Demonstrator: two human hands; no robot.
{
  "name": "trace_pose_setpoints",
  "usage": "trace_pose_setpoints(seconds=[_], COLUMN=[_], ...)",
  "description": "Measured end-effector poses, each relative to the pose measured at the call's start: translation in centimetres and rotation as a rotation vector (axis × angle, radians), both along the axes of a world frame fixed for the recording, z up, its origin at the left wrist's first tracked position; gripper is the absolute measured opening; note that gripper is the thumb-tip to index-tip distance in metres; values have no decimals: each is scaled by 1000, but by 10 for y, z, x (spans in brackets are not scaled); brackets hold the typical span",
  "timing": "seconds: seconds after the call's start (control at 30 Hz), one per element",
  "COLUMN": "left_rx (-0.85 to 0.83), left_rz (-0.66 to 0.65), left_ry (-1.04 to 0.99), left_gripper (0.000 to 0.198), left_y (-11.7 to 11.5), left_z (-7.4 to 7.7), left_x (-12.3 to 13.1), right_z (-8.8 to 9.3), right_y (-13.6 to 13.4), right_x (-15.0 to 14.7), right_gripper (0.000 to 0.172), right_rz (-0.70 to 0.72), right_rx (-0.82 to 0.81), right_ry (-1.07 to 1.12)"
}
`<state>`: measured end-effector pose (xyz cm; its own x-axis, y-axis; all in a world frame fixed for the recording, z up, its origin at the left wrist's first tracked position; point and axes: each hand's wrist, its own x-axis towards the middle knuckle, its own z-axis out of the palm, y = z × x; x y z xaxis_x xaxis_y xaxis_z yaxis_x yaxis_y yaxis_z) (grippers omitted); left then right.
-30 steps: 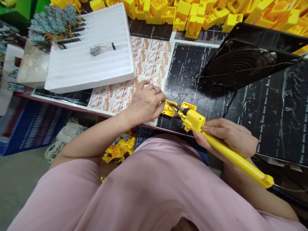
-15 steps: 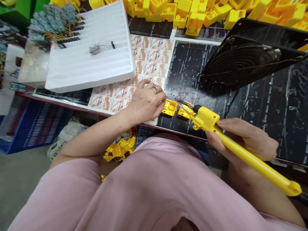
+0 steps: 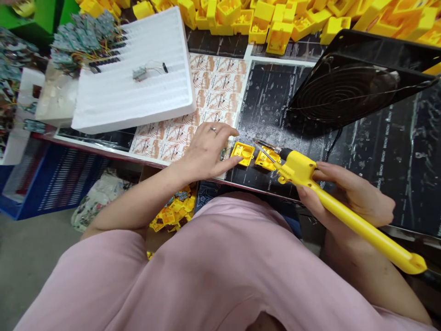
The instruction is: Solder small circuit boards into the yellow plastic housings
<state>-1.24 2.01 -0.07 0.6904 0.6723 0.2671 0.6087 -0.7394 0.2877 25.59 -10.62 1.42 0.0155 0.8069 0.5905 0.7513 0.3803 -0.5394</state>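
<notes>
In my right hand (image 3: 354, 193) is a yellow soldering iron (image 3: 358, 223), gripped around its handle. Its metal tip and a thin feed tube point left, over a yellow plastic case half (image 3: 267, 158) lying on the table. Just left of that lies a second yellow case half (image 3: 243, 154) with a round grille inside. My left hand (image 3: 210, 149) rests beside it, thumb and forefinger spread; the thumb reaches over its lower left edge. Part of a small green circuit board (image 3: 223, 153) shows under the left hand, mostly hidden by the fingers.
A white foam tray (image 3: 134, 110) at the left carries wired circuit boards (image 3: 81, 37) and one loose board (image 3: 139, 72). A black fan (image 3: 341, 92) stands at the right. Yellow cases (image 3: 279, 37) line the back. A blue crate (image 3: 51, 184) sits below the table's left side.
My left hand has opened, its thumb and forefinger spreading apart, so the left case half shows more fully. The soldering iron has shifted slightly, uncovering more of the right case half.
</notes>
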Motion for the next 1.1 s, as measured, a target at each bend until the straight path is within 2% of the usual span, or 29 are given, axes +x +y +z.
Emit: trace_pose_setpoints(seconds=[0.07,0.1,0.2,0.3,0.37,0.53,0.67,0.83,0.93,1.0,1.1], left_rx=[39,72,159,199,205,230,158,49,110,188,267], left_rz=[25,53,140,161,131,49,49,63,52,36,24], left_ry=[-104,-140,-223,-235,-206,-171,-128,32,71,57,44], left_gripper=[56,56,39,14,3,9,14,21,22,23,24], left_y=[-12,-18,-36,-41,-37,-23,-17,-13,-11,-11,-11], left_z=[-7,-12,-24,-28,-26,-18,-12,-3,0,0,-1], left_x=[-7,-9,-10,-5,-3,-8,-9,-3,1,2,3], right_z=[1,1,2,3,1,-7,-10,-4,0,2,4], right_y=[0,0,-1,-1,-1,-6,-9,0,7,10,14], right_x=[1,1,0,-3,-2,8,14,12,7,4,0], right_gripper=[59,59,58,56,57,56,53,58,45,36,33], right_rz=[17,23,25,7,2,-7,8,221,328,356,358], right_rx=[-3,-11,-40,-53,-19,1,-19,-37,22,49,48], right_ry=[-25,-33,-31,-13,1,70,91,15,3,-22,-73])
